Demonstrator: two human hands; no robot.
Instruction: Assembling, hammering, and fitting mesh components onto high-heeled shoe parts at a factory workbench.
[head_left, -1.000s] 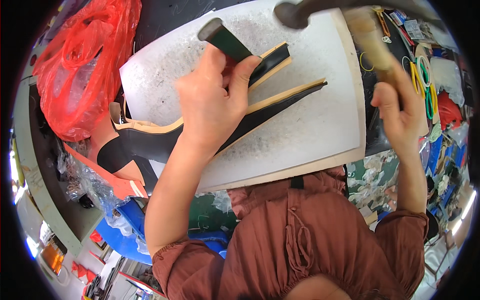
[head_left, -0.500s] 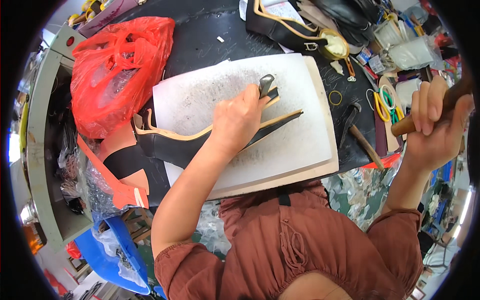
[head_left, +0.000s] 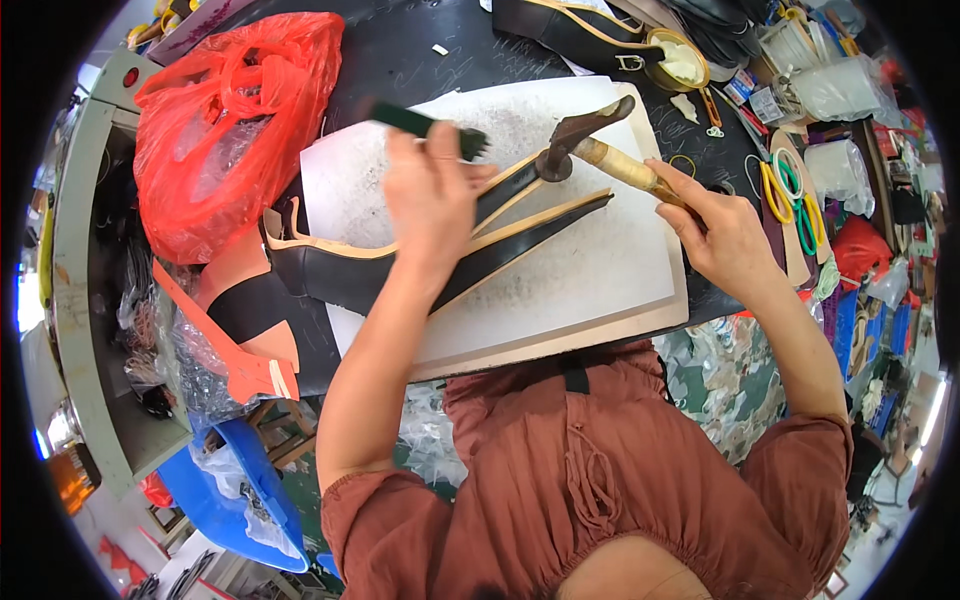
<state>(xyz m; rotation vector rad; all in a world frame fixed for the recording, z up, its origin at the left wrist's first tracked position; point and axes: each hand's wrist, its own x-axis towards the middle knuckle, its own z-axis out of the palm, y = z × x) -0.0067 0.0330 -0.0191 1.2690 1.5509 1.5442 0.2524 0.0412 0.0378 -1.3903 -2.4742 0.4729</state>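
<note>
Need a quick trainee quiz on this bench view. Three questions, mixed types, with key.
1. Which hand holds the hammer?
A) left
B) right
C) neither

2. True or false: the red plastic bag lies to the left of the white board.

3. Fill in: the left hand holds a dark green tool whose end nearer the hammer is ____.

Key: 1. B, the right hand; 2. True; 3. toothed.
</note>
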